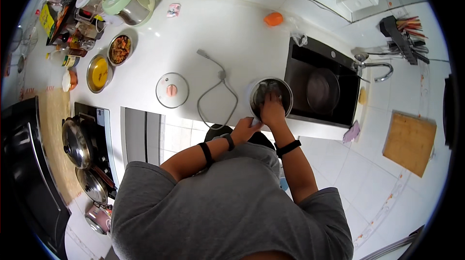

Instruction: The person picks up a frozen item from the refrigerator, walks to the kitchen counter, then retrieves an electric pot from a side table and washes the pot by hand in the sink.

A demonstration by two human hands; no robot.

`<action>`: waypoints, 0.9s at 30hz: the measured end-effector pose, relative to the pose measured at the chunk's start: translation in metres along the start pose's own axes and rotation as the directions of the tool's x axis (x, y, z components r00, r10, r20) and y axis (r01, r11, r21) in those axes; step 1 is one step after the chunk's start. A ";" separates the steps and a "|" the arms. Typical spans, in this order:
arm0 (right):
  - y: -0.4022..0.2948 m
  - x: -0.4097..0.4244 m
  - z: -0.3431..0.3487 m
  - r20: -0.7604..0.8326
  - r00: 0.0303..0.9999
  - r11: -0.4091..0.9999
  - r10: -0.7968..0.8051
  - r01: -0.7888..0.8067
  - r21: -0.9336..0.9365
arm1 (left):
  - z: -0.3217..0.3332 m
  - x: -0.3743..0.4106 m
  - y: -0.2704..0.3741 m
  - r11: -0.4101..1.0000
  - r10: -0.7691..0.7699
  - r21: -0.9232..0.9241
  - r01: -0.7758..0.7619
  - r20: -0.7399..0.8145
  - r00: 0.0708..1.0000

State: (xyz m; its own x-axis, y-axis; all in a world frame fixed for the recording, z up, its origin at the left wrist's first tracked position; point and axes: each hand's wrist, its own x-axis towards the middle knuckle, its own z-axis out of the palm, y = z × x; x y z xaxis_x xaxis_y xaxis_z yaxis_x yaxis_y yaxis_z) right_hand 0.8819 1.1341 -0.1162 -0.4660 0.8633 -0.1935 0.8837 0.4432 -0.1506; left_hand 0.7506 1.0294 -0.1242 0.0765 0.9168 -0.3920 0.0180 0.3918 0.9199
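Note:
At the counter's front edge, beside the sink, stands a round metal pot [289,94]. My right hand [272,111] reaches down into it, with the fingertips against a greyish, crumpled-looking material [268,87]. What that material is, and whether the fingers grip it, cannot be made out. My left hand [246,130] is closed around a pale handle [255,121] at the pot's near side. Left of the pot, a grey power cord [222,74] lies looped on the counter, its lower end hanging over the edge. Further left rests a glass lid [172,90] with a pinkish knob.
The black sink [298,104] holds a round basin [322,91] near the faucet [379,71]. An orange object [273,19] lies behind. On the left are a bowl of yellow liquid [99,73], a bowl of food [120,49], an electric kettle [132,5] and lidded pans [77,143] on the stove.

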 end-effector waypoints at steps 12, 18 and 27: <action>0.017 0.059 0.033 0.171 0.979 0.993 -0.110 0.099 0.067 | 0.006 0.024 -0.011 0.996 0.056 0.073 -0.047 -0.116 0.992; 0.016 0.070 0.004 -0.092 0.995 0.981 0.024 -0.006 0.196 | 0.008 0.032 -0.008 0.993 0.103 0.074 -0.090 -0.203 0.974; 0.040 0.068 0.001 0.040 0.999 0.995 -0.013 0.009 0.104 | -0.005 0.042 -0.003 0.992 0.040 0.128 -0.022 -0.143 0.989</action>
State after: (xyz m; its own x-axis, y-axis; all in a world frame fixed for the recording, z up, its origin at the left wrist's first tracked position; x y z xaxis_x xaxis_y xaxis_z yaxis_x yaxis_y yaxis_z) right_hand 0.8851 1.2100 -0.1366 -0.4788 0.8473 -0.2299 0.8701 0.4233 -0.2524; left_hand 0.7483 1.0670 -0.1435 -0.0662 0.9333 -0.3529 0.1437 0.3589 0.9223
